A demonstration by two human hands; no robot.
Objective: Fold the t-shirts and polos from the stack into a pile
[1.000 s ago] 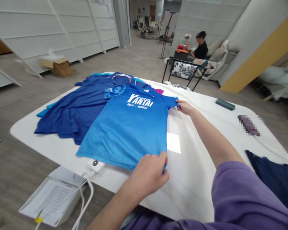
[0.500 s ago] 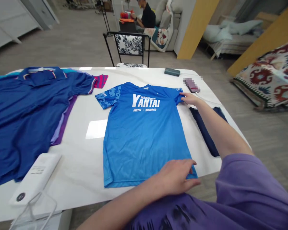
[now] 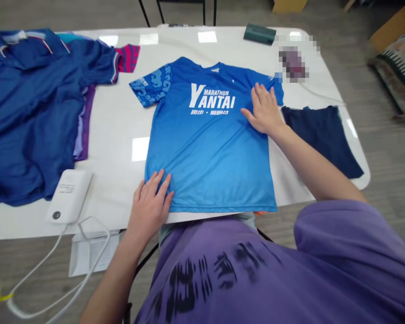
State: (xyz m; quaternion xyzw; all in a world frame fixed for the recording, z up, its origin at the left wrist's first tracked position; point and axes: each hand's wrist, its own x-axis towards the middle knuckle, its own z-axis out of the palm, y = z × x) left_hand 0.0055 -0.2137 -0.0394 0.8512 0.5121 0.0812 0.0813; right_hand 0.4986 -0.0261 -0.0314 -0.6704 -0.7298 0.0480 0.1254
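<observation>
While the left hand (image 3: 151, 202) lies spread at the table's (image 3: 116, 130) near edge, right hand (image 3: 263, 110) flat, fingers splayed | blue shirt (image 3: 205, 153): "MARATHON YANTAI"

Blue "Yantai Marathon" T-shirt (image 3: 209, 153), front up, spread fairly flat on white tabletop (image 3: 113, 130), lightly creased, patterned sleeve.

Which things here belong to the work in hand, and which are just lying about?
In the work:
- bright blue shirt, spread flat
- left hand, at its lower corner
- right hand, on its chest
- perhaps dark blue polo shirt and navy garment, both untouched

Apparently just lying about:
- white device with cable
- dark green object
- blurred-out purplish item
</observation>
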